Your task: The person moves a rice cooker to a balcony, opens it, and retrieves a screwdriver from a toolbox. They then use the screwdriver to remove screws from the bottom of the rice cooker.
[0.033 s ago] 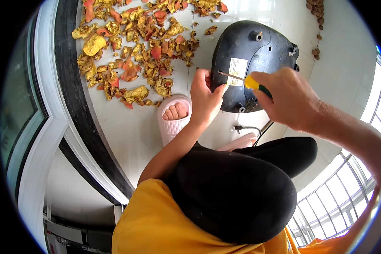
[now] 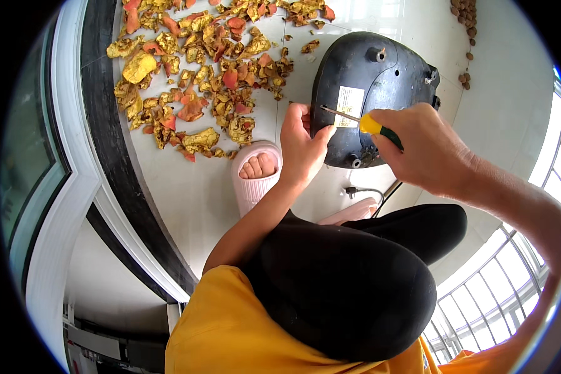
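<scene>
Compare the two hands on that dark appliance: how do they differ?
The right hand grips a yellow-handled screwdriver; the left hand holds no tool. The left hand presses on the appliance edge near the screwdriver tip; the right hand stays off the shell. Both work over its upturned base.

Glossy white tiled floor (image 2: pixel 199 199), black border strip (image 2: pixel 106 181), sunlit window bars (image 2: pixel 492 299).

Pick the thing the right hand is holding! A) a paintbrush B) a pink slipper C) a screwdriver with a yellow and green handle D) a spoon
C: the right hand is closed round a screwdriver with a yellow and green handle, its metal tip against the upturned dark appliance, whose edge the left hand touches.
</scene>
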{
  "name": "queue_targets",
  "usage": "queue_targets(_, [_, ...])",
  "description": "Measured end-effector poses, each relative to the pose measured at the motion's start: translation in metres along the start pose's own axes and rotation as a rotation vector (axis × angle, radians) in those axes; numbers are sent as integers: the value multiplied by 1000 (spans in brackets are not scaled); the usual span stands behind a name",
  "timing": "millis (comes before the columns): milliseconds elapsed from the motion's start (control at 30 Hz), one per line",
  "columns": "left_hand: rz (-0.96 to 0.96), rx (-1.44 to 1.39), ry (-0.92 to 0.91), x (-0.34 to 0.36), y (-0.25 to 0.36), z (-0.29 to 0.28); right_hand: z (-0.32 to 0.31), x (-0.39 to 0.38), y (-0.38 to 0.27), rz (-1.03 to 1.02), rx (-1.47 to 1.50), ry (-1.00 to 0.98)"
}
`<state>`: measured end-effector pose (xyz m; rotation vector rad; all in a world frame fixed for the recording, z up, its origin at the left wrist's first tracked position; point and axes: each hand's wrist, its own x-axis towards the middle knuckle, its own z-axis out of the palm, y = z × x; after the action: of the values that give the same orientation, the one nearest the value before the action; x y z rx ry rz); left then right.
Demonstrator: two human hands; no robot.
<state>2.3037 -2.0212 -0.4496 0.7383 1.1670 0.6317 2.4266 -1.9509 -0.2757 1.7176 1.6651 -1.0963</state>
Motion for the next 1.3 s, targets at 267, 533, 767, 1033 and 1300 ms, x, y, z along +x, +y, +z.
queue_targets(267, [-20, -167, -13, -2, 0, 2, -13, 0, 0, 656, 791, -311])
queue_targets(533, [-18, -90, -35, -2, 3, 1, -19, 10, 0, 707, 1049, -351])
queue_targets(767, [-44, -36, 13, -1, 3, 5, -29, 28, -5, 791, 947, -430])
queue_targets(1033, [-65, -50, 54, 0, 0, 7, -31, 25, -16, 731, 662, -374])
queue_targets(1300, [-86, 5, 16, 1, 2, 3, -19, 24, -15, 451, 430, -166])
